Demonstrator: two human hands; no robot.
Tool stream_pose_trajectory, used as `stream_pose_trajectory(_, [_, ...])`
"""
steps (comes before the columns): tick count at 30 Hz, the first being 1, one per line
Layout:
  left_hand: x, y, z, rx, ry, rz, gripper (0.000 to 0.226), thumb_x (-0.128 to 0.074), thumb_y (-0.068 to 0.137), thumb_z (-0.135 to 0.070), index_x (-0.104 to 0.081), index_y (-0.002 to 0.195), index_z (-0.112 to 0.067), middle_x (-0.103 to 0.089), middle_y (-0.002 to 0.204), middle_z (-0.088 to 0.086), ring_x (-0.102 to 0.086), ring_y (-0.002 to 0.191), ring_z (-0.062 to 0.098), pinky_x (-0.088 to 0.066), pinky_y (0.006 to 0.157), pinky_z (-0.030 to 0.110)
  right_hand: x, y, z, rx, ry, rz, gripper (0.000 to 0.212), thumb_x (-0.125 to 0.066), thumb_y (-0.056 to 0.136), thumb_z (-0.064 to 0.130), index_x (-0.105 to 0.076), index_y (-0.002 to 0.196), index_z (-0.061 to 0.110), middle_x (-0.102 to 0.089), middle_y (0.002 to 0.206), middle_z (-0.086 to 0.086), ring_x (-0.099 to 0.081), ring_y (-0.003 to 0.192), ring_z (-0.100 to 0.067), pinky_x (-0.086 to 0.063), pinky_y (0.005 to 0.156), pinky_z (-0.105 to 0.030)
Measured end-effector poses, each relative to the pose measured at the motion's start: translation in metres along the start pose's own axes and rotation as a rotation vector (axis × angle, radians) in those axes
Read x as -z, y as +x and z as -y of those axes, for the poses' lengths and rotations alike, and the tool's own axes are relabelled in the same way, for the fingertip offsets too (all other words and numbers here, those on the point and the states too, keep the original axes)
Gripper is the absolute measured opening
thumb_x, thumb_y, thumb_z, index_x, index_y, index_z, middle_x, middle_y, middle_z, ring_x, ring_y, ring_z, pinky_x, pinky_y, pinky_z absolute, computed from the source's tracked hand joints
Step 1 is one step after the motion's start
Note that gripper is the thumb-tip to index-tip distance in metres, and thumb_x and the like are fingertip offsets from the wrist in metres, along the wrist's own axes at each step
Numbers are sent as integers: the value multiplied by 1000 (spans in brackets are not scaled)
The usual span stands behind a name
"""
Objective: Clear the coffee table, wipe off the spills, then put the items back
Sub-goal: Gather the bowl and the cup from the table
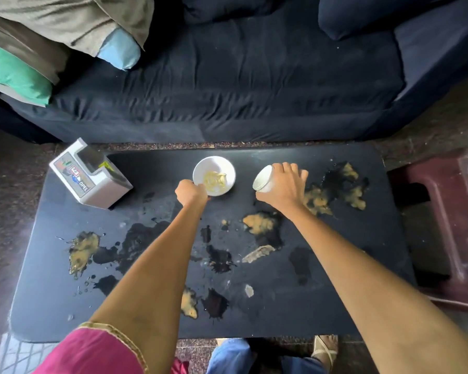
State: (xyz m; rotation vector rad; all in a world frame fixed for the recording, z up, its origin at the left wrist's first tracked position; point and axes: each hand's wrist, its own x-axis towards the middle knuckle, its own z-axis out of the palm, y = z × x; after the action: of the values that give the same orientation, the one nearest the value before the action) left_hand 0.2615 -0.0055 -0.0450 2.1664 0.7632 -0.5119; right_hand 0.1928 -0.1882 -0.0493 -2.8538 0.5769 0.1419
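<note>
A black coffee table [335, 298] lies below me, covered with yellowish and dark wet spills [260, 224]. Near its far edge stands a white bowl [222, 164] with yellow residue inside. My left hand [190, 193] pinches the bowl's near-left rim. To the right, my right hand [284, 186] wraps around a white cup [262, 178], which is tilted on its side with its mouth facing left. A white napkin holder [92, 182] with printed labels sits at the far left corner of the table.
A dark blue sofa [241, 85] runs along the far side of the table, with folded cloths and pillows [52, 39] piled at its left end. A dark red plastic stool [449, 228] stands close to the table's right edge. My feet show below the near edge.
</note>
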Motion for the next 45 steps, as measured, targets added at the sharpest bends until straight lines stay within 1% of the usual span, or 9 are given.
stream_pose_trajectory(4, [-3, -23, -5, -21, 13, -52, 22, -51, 87, -1, -66, 101, 7, -67, 106, 23, -64, 101, 36, -51, 80, 35, 10, -22, -30, -183, 430, -100, 68, -81, 52, 43, -58, 113, 23, -62, 108, 6, -49, 107, -22, -27, 81, -33])
stream_pose_trajectory(8, [-21, -70, -18, -86, 10, -21, 22, -49, 86, 0, -58, 67, -6, -60, 84, 17, -63, 98, 36, -45, 70, 31, 25, -53, -72, -248, 619, -217, 63, -84, 51, 34, -59, 107, 20, -62, 103, 5, -49, 103, -23, -34, 80, -32])
stream_pose_trajectory(11, [-50, -109, -33, -149, -4, 21, 20, -48, 85, -1, -67, 86, 5, -68, 94, 23, -64, 95, 37, -49, 74, 34, 47, -77, -114, -317, 723, -367, 60, -87, 48, 29, -61, 100, 14, -64, 96, 1, -51, 94, -24, -45, 81, -36])
stream_pose_trajectory(17, [-151, -218, -61, -293, 22, 172, 23, -51, 80, -5, -69, 88, 6, -70, 89, 25, -67, 86, 38, -56, 80, 43, 102, -133, -237, -465, 691, -567, 58, -88, 45, 37, -63, 92, 14, -66, 87, 4, -50, 81, -15, -40, 75, -27])
stream_pose_trajectory(20, [-208, -286, -71, -364, 44, 260, 26, -52, 81, -6, -70, 98, 3, -71, 96, 23, -67, 92, 36, -55, 84, 43, 121, -175, -308, -563, 689, -683, 61, -91, 45, 34, -62, 93, 9, -64, 88, 0, -39, 80, -3, -44, 76, -33])
stream_pose_trajectory(27, [-308, -390, -77, -449, 91, 396, 25, -57, 81, -6, -70, 101, 1, -70, 98, 22, -68, 91, 35, -57, 79, 48, 126, -231, -425, -738, 637, -732, 69, -89, 50, 38, -61, 105, 8, -64, 100, -7, -52, 99, -29, -43, 84, -35])
stream_pose_trajectory(32, [-347, -416, -75, -492, 168, 438, 17, -58, 81, -4, -69, 91, 4, -70, 95, 24, -68, 87, 37, -57, 77, 48, 117, -235, -451, -815, 678, -717, 80, -90, 52, 36, -57, 120, 10, -63, 110, -6, -46, 101, -26, -45, 83, -39])
stream_pose_trajectory(38, [-373, -426, -66, -497, 245, 462, 26, -58, 82, -6, -66, 102, 7, -69, 101, 23, -68, 89, 37, -58, 77, 47, 95, -235, -464, -824, 702, -672, 85, -89, 54, 38, -53, 125, 10, -62, 116, -7, -48, 105, -26, -46, 83, -38])
stream_pose_trajectory(45, [-358, -442, -67, -510, 255, 514, 24, -61, 86, -16, -66, 102, 2, -68, 102, 16, -64, 95, 30, -49, 75, 29, 109, -233, -453, -659, 217, -646, 81, -68, 68, 59, -49, 129, 10, -54, 129, -11, -43, 112, -26, -36, 86, -40])
